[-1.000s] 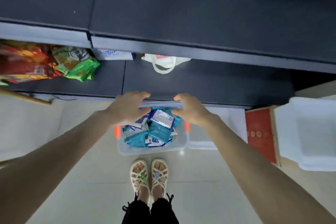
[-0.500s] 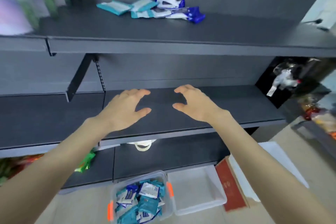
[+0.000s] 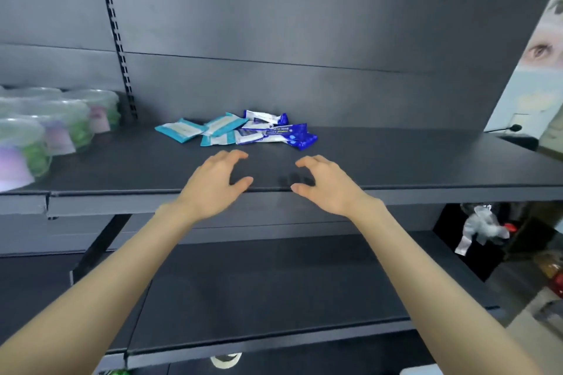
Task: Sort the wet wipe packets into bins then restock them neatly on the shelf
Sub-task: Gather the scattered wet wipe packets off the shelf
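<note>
Several wet wipe packets lie in a loose heap on the dark upper shelf (image 3: 396, 161): teal ones (image 3: 182, 130) on the left, dark blue ones (image 3: 283, 135) on the right. My left hand (image 3: 214, 181) and my right hand (image 3: 327, 183) hover over the shelf's front part, just short of the heap, fingers relaxed and spread, holding nothing. Neither hand touches a packet. The bins on the floor are out of view.
Clear tubs with purple and green contents (image 3: 45, 137) stand at the left end of the same shelf. A lower dark shelf (image 3: 274, 298) lies below my arms. A black opening with white wrapping (image 3: 481, 228) sits at the right.
My hands let go of the floor bin and rose to the upper shelf. The view tilted up from the floor, so the packet heap now lies just beyond my fingers.
</note>
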Tool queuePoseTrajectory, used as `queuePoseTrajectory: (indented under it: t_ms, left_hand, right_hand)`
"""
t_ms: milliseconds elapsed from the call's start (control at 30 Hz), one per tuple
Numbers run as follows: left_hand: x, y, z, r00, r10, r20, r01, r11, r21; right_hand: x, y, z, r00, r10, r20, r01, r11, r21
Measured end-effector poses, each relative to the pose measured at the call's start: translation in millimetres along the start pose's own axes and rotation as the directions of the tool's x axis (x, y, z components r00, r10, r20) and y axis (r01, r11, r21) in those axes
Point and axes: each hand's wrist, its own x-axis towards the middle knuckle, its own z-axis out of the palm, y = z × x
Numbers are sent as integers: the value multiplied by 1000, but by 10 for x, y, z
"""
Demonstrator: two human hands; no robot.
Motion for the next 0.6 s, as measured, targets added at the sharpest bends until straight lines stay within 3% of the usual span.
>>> queuePoseTrajectory:
  t_ms: [200, 333, 467, 600]
  left_hand:
    - [668, -105, 256, 984, -178, -29, 177, 984, -16]
    - [1041, -192, 372, 976, -218, -9, 218, 976, 2]
    - [1463, -278, 516, 964, -265, -24, 264, 963, -45]
    - [1831, -391, 667, 957, -290, 34, 291, 955, -51]
  right_hand:
    - [826, 431, -98, 999, -34, 18, 33, 998, 55]
    - [1315, 589, -57, 1000, -26, 12, 25, 993, 115]
    - [1761, 702, -12, 999, -11, -36, 15, 996, 90]
    - [2107, 777, 77, 1000, -1, 4, 0, 999, 48]
